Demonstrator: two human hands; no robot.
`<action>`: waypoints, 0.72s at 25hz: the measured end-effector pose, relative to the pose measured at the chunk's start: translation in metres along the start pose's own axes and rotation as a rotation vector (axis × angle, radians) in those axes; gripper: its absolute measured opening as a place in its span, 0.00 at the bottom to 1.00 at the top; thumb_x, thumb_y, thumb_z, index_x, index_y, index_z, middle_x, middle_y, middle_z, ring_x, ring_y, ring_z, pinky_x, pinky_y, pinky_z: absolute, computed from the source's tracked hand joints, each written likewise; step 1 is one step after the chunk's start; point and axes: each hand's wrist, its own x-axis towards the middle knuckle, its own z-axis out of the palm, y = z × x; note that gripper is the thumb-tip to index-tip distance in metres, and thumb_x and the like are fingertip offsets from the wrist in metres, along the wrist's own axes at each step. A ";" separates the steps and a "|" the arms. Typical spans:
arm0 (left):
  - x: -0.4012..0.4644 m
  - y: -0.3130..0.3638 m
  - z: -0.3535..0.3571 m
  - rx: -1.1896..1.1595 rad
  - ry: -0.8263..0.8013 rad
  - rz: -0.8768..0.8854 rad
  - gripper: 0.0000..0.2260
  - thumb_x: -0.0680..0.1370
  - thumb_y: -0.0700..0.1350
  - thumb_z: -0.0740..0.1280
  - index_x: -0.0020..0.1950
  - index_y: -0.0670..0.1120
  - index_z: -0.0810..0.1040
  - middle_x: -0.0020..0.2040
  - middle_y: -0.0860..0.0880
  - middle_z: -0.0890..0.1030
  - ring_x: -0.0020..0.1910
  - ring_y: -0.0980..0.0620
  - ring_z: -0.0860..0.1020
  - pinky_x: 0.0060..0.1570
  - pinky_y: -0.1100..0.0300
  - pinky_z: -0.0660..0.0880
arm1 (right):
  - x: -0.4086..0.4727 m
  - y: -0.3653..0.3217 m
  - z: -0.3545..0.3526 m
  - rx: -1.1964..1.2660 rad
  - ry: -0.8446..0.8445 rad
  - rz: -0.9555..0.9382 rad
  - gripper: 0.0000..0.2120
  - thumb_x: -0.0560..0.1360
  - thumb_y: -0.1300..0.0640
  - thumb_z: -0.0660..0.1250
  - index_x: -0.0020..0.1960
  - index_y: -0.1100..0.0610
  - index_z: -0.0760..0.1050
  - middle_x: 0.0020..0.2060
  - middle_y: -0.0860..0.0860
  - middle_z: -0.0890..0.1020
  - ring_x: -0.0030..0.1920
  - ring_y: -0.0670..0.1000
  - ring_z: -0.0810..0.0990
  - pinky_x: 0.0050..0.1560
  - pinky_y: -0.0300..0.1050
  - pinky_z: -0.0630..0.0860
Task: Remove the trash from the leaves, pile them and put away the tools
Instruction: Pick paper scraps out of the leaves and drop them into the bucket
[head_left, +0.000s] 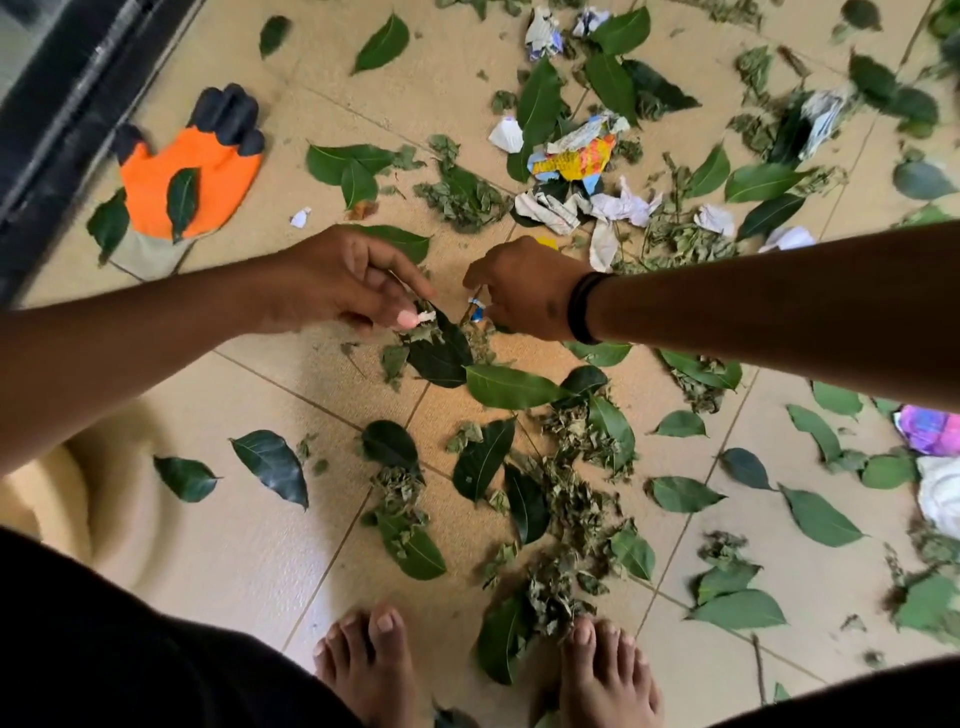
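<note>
Hands meet near the centre of a top-down view of a beige tiled floor (218, 519). The left hand (348, 280), reaching in from nine o'clock, pinches a small white paper scrap (426, 317) between thumb and fingertips, just above a dark green leaf (441, 353). The right hand (524, 291), entering from three o'clock with a black band at the wrist (582, 306), is curled downward over a small blue-and-white scrap (475, 309); whether it grips the scrap cannot be told. Green leaves and dried crumbled leaf bits (571, 499) are scattered from centre toward six o'clock, reaching two bare feet (488, 665). Toward one o'clock lies crumpled white and colourful paper trash (576, 156) among more leaves. At ten o'clock an orange-and-black work glove (192, 171) lies flat, a leaf on it.
</note>
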 end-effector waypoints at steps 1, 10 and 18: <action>-0.004 -0.001 0.000 -0.068 0.011 -0.019 0.25 0.63 0.48 0.83 0.59 0.46 0.84 0.44 0.43 0.83 0.38 0.52 0.80 0.35 0.63 0.78 | 0.003 0.000 0.002 -0.043 -0.013 -0.002 0.19 0.80 0.57 0.66 0.69 0.56 0.74 0.61 0.57 0.79 0.60 0.60 0.78 0.56 0.51 0.76; -0.008 -0.009 0.009 -0.170 0.042 -0.044 0.10 0.72 0.44 0.74 0.53 0.47 0.87 0.44 0.42 0.76 0.41 0.51 0.77 0.42 0.62 0.79 | 0.017 -0.002 0.008 -0.088 -0.024 -0.037 0.10 0.77 0.62 0.63 0.54 0.57 0.81 0.53 0.56 0.80 0.51 0.59 0.79 0.46 0.48 0.75; 0.010 0.001 0.026 0.219 0.327 0.318 0.04 0.76 0.35 0.73 0.49 0.41 0.86 0.44 0.37 0.83 0.40 0.40 0.80 0.38 0.57 0.75 | -0.033 0.007 -0.032 0.772 -0.116 0.229 0.04 0.76 0.63 0.73 0.45 0.64 0.82 0.36 0.58 0.85 0.31 0.48 0.81 0.34 0.38 0.77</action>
